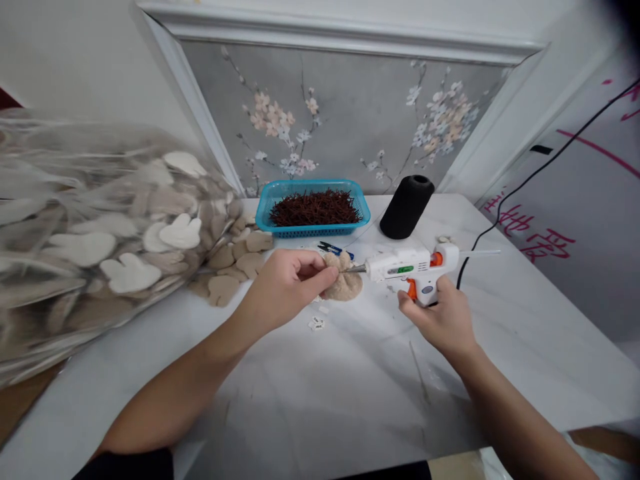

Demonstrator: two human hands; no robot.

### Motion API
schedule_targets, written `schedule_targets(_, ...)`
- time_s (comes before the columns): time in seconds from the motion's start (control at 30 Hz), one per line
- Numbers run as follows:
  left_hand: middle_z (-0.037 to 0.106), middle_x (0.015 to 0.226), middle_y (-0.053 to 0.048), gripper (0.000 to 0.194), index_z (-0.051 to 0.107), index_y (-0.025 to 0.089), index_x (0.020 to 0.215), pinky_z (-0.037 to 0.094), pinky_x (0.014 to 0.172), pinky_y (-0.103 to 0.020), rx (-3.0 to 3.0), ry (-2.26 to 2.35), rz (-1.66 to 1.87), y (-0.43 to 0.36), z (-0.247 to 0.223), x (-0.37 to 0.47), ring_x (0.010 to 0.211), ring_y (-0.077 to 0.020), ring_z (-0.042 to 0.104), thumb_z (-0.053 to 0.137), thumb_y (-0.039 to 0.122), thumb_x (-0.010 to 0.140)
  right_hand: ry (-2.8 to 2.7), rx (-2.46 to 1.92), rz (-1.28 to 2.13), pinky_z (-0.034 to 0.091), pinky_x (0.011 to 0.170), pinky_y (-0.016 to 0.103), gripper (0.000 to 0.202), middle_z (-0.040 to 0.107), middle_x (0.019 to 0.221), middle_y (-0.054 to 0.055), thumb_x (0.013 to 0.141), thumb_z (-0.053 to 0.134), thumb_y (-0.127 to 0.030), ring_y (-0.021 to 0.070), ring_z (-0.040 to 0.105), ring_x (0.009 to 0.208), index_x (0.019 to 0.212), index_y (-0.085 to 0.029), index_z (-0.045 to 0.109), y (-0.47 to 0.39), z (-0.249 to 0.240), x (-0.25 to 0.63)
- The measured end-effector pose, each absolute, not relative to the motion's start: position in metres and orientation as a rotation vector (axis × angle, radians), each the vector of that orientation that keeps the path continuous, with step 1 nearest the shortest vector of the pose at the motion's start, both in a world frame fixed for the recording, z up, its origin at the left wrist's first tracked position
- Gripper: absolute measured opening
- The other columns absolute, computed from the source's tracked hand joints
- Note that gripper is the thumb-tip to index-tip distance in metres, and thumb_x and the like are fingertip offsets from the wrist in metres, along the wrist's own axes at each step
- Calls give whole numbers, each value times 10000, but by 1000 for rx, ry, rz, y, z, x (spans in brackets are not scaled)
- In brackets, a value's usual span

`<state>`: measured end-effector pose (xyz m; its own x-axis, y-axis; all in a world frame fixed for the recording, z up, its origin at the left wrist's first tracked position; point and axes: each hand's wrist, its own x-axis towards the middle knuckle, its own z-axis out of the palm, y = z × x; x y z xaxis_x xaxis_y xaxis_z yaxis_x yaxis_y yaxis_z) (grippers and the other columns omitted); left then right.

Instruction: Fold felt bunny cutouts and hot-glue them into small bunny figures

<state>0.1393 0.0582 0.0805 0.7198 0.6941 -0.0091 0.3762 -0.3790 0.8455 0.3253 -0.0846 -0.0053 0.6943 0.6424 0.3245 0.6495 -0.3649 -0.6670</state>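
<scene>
My left hand [295,280] pinches a small beige fuzzy fabric piece [345,287] with two rounded ears, held up over the table. In my right hand [445,313] is a white hot glue gun [410,267] with an orange trigger, my finger at the trigger. The gun's metal nozzle points left and meets the fabric piece near its narrow neck. A clear glue stick [483,253] sticks out of the gun's back. Whether glue is coming out I cannot tell. Behind the fabric piece lies a pair of blue thread snips [336,251], partly hidden.
A blue basket [313,230] of dark brown twig-like strips stands at the back beside a black thread cone [407,207]. At left bulges a clear plastic bag [85,200] of fabric cutouts; beige cutouts [225,289] lie beside it. Small white tags [317,324] lie in front. A black cord [505,200] runs right.
</scene>
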Motion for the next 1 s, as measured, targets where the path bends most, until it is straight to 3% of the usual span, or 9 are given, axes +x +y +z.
schedule_targets(1.0, 492, 487, 31, 357, 516, 122, 523, 234, 402, -165, 2016, 833, 418, 59, 79, 139, 418, -13, 368, 550, 371, 777, -1038, -2071, -9, 243, 331, 194, 371, 401, 416, -50, 631, 597, -371, 81, 338, 360, 574, -220, 262, -87, -10, 329)
